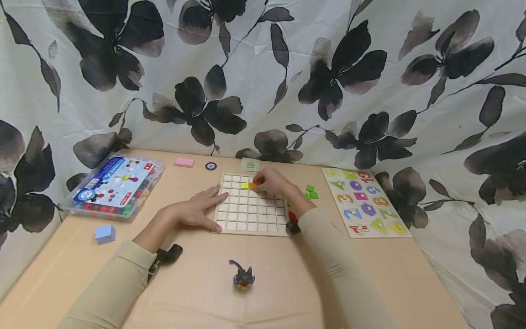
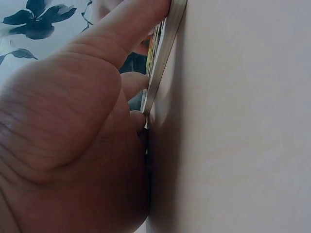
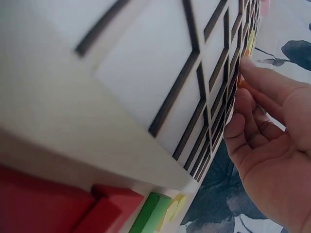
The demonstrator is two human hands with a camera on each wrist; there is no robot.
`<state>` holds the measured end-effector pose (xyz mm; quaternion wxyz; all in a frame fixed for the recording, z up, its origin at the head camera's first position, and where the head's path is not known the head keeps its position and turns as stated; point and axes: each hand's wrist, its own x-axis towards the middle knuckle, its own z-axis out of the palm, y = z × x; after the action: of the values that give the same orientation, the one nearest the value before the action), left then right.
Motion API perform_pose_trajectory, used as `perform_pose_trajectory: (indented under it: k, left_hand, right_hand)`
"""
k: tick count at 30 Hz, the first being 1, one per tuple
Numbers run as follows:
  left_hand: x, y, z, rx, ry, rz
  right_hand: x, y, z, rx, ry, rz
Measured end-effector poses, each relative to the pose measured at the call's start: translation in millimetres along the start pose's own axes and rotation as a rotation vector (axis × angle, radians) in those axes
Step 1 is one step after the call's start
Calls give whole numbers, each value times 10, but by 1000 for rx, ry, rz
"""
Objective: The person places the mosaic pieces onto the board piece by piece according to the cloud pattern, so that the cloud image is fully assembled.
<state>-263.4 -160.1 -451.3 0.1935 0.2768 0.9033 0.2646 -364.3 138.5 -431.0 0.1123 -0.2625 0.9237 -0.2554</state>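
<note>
The orange piece (image 1: 252, 185) sat in a far square of the grid board (image 1: 250, 214), just right of a yellow piece (image 1: 244, 185). It could have tipped on a rib and popped out if pushed crooked, and a bump could have slid the board. The right hand (image 1: 273, 181) reached over the board with its fingertips pinching the orange piece. The left hand (image 1: 200, 211) lay flat on the table (image 1: 205, 292), fingers straight, pressing the board's left edge.
</note>
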Motion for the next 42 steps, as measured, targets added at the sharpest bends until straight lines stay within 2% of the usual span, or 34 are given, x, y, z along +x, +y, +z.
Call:
perform_pose_trajectory:
  k: [4,10,14,18,23,29,32,35,40,42]
  left_hand:
    - [-1,-6,9,4,2,5]
    - [-30,-20,0,19,11,9]
    - [-39,-14,-4,10,11,10]
    - [-33,-1,-6,2,9,11]
    - [-15,12,6,11,11,27]
    - [-11,36,-8,13,3,28]
    - [-17,36,-21,16,2,21]
    - [-19,31,-28,11,3,14]
    - [-18,35,-27,-2,-3,8]
    - [-18,35,-26,-3,-5,8]
  right_hand:
    - [-82,33,-54,91,76,-35]
    - [-434,109,-261,269,312,-98]
    - [-725,247,-404,305,439,-50]
    - [-928,434,-529,289,494,15]
    - [-1068,699,-568,240,476,149]
    - [-1110,923,-503,188,384,261]
    - [-1055,945,-438,189,330,245]
    - [-952,929,-359,187,283,181]
    - [-778,900,-224,140,247,110]
    - [-733,898,-178,118,240,108]
